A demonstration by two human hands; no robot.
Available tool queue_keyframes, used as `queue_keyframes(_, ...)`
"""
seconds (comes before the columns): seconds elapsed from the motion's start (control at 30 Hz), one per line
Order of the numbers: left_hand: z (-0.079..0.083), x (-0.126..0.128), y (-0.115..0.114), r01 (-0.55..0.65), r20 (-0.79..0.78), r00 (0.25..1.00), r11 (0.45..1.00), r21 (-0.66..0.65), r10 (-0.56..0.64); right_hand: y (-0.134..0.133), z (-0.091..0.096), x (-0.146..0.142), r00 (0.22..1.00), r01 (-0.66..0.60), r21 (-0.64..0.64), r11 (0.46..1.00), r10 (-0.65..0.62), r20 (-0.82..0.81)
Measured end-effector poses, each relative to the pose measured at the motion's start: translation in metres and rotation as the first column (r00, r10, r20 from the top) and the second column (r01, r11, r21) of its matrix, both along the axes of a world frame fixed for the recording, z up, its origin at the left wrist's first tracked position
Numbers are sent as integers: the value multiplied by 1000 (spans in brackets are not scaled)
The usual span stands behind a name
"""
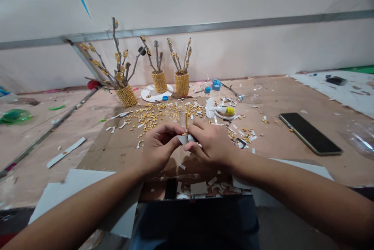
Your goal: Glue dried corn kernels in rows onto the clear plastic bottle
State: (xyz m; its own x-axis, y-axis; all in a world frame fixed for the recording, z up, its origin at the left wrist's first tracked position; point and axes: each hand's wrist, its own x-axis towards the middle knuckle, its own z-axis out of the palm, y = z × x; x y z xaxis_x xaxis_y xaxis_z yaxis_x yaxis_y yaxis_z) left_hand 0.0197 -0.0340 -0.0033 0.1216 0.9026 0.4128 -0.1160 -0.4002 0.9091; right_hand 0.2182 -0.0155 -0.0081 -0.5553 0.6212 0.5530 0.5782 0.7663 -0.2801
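While both hands met low over the cardboard (pixel 101 148), a small pale piece (pixel 182 139) sat pinched at their fingertips.

In the head view, the left hand (pixel 160 144) grasped the pale piece between thumb and fingers; the piece lay to that hand's right, between the two hands and nearer the left fingertips. Its long axis was too hidden to tell. The right hand (pixel 213 142) was closed just beside it on a greyish bit (pixel 191 138), perhaps part of the same piece. Beyond the right hand, a white tube (pixel 221 109) bore a yellow label, its print too small to read; a blue wrapper (pixel 216 84) farther back carried no legible writing.
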Motion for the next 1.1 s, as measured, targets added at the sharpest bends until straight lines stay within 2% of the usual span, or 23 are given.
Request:
queue_keyframes(0.37, 3, 1, 0, 53, 62, 997, 994, -94, -47, -3, 0, -3, 996, -73, 11, 997, 73, -49)
queue_keyframes(0.57, 0, 5, 1, 89, 181, 983, 953, -291, -37, -6, 0, -3, 1000, -4, 12, 1000, 4, 3)
queue_keyframes(0.7, 0, 7, 0, 98, 198, 980, 921, -378, -23, -8, 0, -4, 998, 25, 4, 1000, -25, 50)
queue_keyframes(0.87, 3, 8, -4, 105, 188, 982, 900, -424, -27, -11, 2, -5, 994, 74, 9, 997, -75, 75)
queue_keyframes(1.1, 7, 8, -6, 160, 204, 976, 890, -427, -78, -13, 3, -5, 996, 81, 58, 995, -84, 41)
